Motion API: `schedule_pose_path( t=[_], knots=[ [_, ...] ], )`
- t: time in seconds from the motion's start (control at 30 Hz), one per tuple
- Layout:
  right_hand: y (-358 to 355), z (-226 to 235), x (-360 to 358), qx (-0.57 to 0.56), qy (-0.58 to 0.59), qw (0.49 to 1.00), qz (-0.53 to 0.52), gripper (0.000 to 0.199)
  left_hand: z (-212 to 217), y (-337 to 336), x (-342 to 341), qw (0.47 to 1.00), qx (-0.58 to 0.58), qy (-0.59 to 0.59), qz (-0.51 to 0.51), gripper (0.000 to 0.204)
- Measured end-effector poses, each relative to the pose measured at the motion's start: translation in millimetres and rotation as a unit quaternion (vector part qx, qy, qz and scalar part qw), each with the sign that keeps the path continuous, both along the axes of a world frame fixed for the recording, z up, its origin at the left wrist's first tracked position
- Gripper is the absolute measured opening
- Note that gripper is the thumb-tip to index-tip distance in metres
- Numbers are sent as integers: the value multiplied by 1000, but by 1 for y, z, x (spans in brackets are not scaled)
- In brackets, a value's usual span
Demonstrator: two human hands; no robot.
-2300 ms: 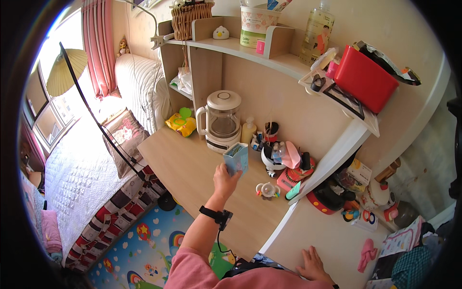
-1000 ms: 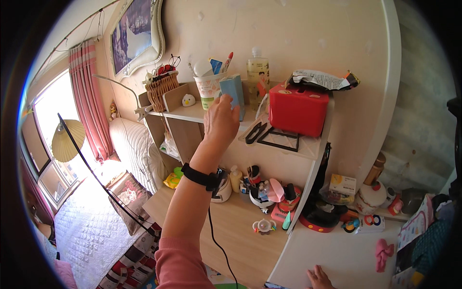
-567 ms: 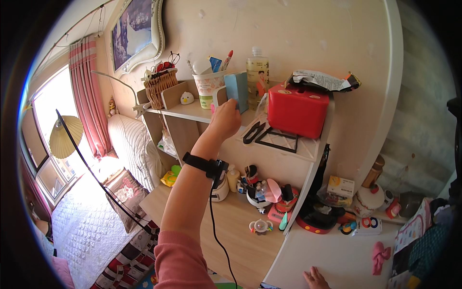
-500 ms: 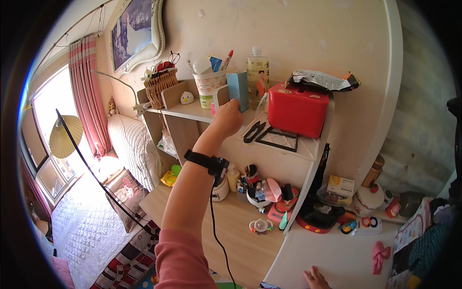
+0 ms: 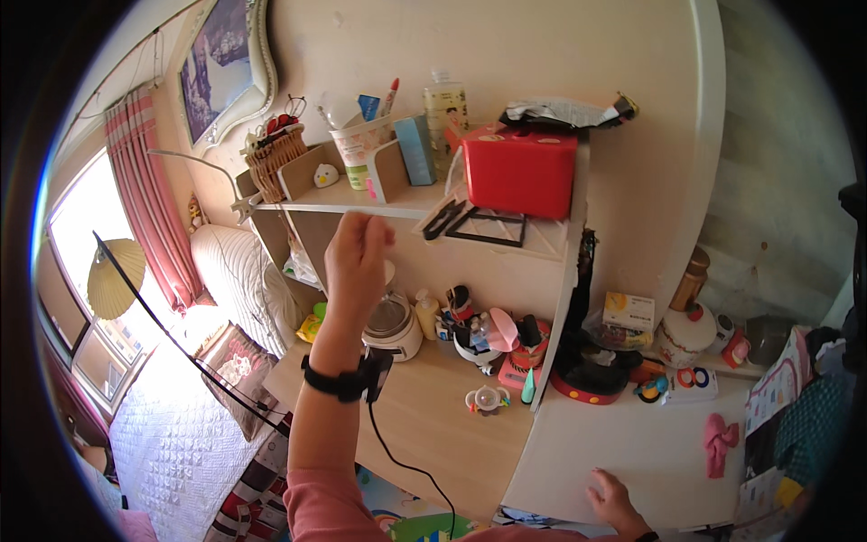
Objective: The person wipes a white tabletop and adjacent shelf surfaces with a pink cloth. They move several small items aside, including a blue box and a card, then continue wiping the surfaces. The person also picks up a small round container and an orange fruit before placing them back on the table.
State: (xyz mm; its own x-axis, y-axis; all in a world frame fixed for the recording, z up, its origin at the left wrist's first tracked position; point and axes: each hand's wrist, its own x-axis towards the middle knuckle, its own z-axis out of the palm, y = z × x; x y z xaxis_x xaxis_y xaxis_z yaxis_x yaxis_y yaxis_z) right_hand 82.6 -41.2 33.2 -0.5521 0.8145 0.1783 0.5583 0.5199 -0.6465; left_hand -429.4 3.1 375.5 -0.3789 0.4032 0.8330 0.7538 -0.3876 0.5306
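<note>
My left hand [image 5: 356, 264] is raised just in front of and below the shelf edge [image 5: 406, 210], its fingers curled closed. Whether anything is inside them is hidden. Above it on the shelf stand a light-blue box [image 5: 415, 151], a paper cup of pens and tubes [image 5: 363, 144], a small white chick figure [image 5: 326, 175] and a wicker basket [image 5: 279, 161]. Below the hand, a white pot with a clear lid [image 5: 394, 330] sits on the wooden desk. At the lower right my right hand [image 5: 614, 499] rests open on the white tabletop [image 5: 564, 452], fingers apart.
A red box [image 5: 519, 176] with a packet [image 5: 564, 114] on top stands at the shelf's right end, near a black frame [image 5: 488, 226]. A tall bottle [image 5: 445, 113] is behind. A lamp [image 5: 117, 278] stands left. A pink cloth bow [image 5: 718, 443] lies on the white tabletop.
My left hand has drawn back from beside the light-blue box, down and to the left, below the shelf edge. The view has shifted, and more of my right hand shows.
</note>
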Motion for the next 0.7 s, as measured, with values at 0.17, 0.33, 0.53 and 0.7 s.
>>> schedule_pose_path(
  t=[0.17,0.33,0.53,0.7],
  knots=[
    [53,1,23,23,91,979,-181,12,-135,-29,98,976,-188,-112,-17,33],
    [91,-14,85,-11,157,956,-249,19,-298,-28,241,892,-405,-160,-125,41],
    [120,-12,166,-28,63,917,-393,46,-360,-36,342,891,-396,126,-183,23],
    [174,-8,270,191,-42,909,-368,35,-368,-25,387,907,-336,179,-181,16]
  ],
)
